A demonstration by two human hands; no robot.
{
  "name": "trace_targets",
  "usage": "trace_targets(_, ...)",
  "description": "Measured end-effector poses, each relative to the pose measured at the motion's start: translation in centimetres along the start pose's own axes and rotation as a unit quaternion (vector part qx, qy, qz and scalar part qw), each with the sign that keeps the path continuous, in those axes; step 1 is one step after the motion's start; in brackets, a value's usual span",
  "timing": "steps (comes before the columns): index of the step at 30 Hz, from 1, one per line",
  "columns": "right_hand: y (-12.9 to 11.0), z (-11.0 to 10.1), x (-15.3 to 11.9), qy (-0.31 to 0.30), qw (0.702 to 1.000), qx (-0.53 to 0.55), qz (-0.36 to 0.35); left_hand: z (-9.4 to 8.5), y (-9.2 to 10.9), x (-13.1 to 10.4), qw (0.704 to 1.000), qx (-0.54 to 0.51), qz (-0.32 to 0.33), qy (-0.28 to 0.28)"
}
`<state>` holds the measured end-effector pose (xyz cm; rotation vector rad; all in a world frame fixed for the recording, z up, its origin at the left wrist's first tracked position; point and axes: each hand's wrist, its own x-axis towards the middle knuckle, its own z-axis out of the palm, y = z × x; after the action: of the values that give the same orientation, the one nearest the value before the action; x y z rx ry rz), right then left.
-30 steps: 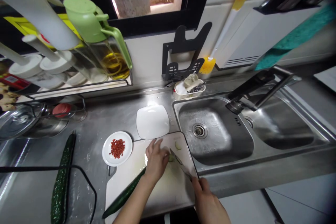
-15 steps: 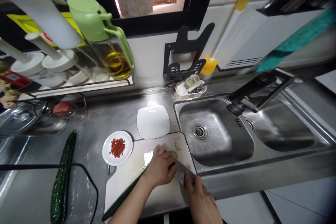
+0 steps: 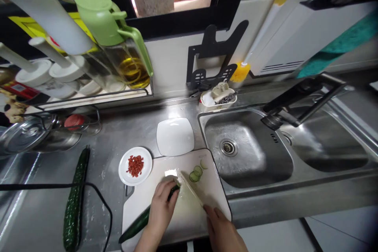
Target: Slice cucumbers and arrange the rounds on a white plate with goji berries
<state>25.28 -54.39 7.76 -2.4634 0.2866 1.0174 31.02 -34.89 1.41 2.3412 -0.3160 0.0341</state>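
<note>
My left hand [image 3: 162,201] is wrapped round a dark green cucumber [image 3: 136,225], which lies slantwise on the white cutting board [image 3: 189,214]. The cucumber's cut end shows just past my fingertips. In my right hand [image 3: 223,228] is the handle of a knife [image 3: 190,189]; its blade points up and left over the board, a little right of the cucumber's end and apart from it. Several thin cucumber slices [image 3: 196,173] lie near the board's upper right corner, partly overlapping.
Beyond the board sit a square white plate [image 3: 175,137] and a round plate [image 3: 122,167] of red berries. Another cucumber [image 3: 75,204] and a black cable [image 3: 102,201] are at left. The sink [image 3: 251,145] adjoins the board's right side.
My left hand has moved left and down along the cucumber. The knife has come away from the slices, and more of them show. The view has shifted slightly.
</note>
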Motion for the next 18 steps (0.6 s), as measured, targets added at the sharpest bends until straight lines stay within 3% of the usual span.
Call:
trace_targets(7, -1.9, 0.9, 0.5, 0.001, 0.997, -0.076, -0.017, 0.7, -0.8, -0.9, 1.000, 0.015, 0.010, 0.015)
trace_targets(18, -2.2, 1.2, -0.6, -0.020, 0.987, -0.160, -0.026, 1.6, -1.7, -2.0, 0.998, 0.026, 0.048, 0.035)
